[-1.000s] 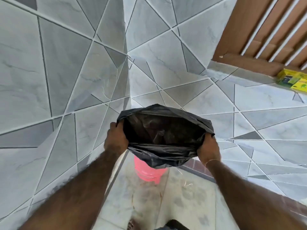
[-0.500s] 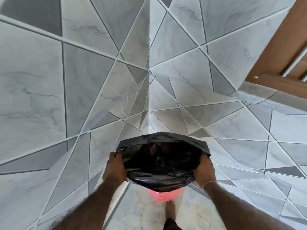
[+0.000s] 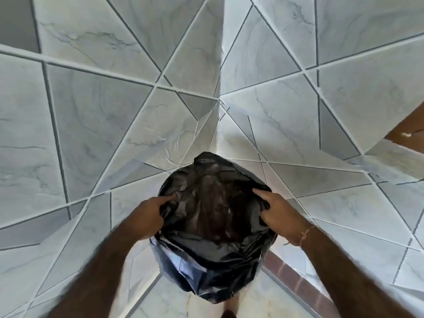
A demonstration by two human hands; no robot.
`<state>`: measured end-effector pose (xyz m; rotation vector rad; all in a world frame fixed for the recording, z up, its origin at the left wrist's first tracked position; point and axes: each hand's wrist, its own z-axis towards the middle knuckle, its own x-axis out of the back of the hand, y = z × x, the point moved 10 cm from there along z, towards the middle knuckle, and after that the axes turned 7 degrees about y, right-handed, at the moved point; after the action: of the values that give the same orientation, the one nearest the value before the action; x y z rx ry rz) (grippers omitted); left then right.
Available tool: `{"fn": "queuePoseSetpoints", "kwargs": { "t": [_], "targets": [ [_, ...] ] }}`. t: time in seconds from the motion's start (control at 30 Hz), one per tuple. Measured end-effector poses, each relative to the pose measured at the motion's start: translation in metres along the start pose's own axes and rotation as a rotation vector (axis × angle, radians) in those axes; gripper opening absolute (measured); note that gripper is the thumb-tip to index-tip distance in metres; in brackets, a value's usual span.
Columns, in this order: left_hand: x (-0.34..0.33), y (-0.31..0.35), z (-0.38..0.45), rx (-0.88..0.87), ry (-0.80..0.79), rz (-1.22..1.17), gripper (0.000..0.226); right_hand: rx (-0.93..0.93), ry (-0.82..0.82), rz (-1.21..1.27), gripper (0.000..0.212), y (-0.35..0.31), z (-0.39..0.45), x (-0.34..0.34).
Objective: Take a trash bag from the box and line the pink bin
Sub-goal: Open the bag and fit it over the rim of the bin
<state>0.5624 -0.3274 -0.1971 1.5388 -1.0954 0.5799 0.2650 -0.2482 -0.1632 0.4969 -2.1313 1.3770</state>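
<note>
A black trash bag (image 3: pixel 213 216) is spread wide open in front of me, in the corner of two tiled walls. My left hand (image 3: pixel 146 216) grips its left rim, with the forefinger pointing into the opening. My right hand (image 3: pixel 280 214) grips the right rim the same way. The bag's lower part (image 3: pixel 206 278) hangs down in glossy folds. The pink bin is hidden under the bag. No box of bags is in view.
Grey marble-patterned wall tiles (image 3: pixel 91 134) meet in a corner straight ahead. A brown wooden edge (image 3: pixel 408 131) shows at the far right. Pale floor (image 3: pixel 263 301) and a dark reddish skirting strip (image 3: pixel 296 281) lie below, with my foot (image 3: pixel 228 314) at the bottom edge.
The bag has dropped lower and spread wider, and it now covers the pink bin that showed beneath it. My forefingers have moved inside the rim. The view has tilted down toward the corner.
</note>
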Motion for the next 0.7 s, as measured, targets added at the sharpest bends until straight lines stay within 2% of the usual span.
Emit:
{"fn": "queuePoseSetpoints", "kwargs": {
  "t": [0.3,0.37,0.43,0.5,0.7],
  "targets": [
    [-0.073,-0.019,-0.043,0.002,-0.215,0.057,0.061,-0.156,-0.058,-0.103,0.061,0.064,-0.018,-0.039],
    [-0.097,-0.027,-0.056,-0.017,-0.279,0.082,0.055,-0.197,-0.048,-0.115,0.066,0.078,-0.026,-0.047],
    [-0.12,-0.035,-0.064,-0.028,-0.305,0.097,0.048,-0.218,-0.013,-0.111,0.057,0.085,-0.033,-0.053],
    [-0.134,-0.041,-0.064,-0.011,-0.26,0.104,0.046,-0.175,0.055,-0.13,0.051,0.089,-0.032,-0.056],
    [-0.166,-0.034,-0.057,-0.07,-0.023,-0.019,0.052,-0.173,0.196,-0.239,0.053,0.126,-0.025,-0.073]
  ]
}}
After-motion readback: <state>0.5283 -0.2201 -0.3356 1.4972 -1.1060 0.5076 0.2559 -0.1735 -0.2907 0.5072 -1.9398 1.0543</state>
